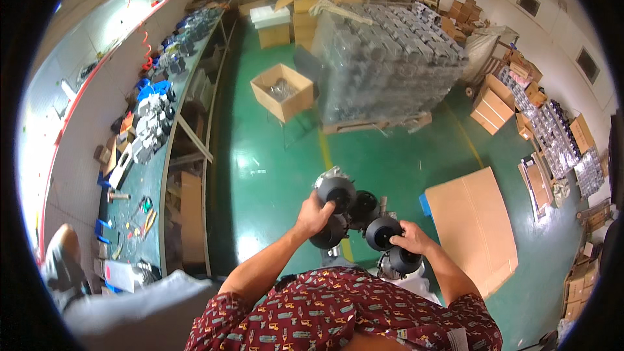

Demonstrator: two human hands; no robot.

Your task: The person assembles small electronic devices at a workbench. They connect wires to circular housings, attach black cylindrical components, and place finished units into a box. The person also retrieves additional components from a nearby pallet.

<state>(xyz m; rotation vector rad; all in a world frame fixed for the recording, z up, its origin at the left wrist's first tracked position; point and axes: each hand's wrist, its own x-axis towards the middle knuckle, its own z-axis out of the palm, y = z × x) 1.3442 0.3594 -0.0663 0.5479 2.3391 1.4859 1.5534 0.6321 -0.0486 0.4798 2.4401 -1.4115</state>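
In front of my body several black round cup-shaped parts with silvery metal pieces form a cluster. My left hand [314, 215] is closed on a black cup-shaped part [337, 192], thumb pressed on its edge. A second black round part [329, 233] shows just below that hand. My right hand [411, 238] grips another black cup-shaped part [381, 234], its thumb laid over the face. Beneath it sits one more black part [404, 260] with metal at its underside. Between the hands is a darker round part [363, 207]. Whether the parts are joined I cannot tell.
A long green workbench [133, 234] with tools and parts runs along the left. Someone in grey [149, 312] is at lower left. Ahead stand an open carton [283, 94] and a wrapped pallet stack [390, 71]. Flat cardboard [471, 227] lies on the right.
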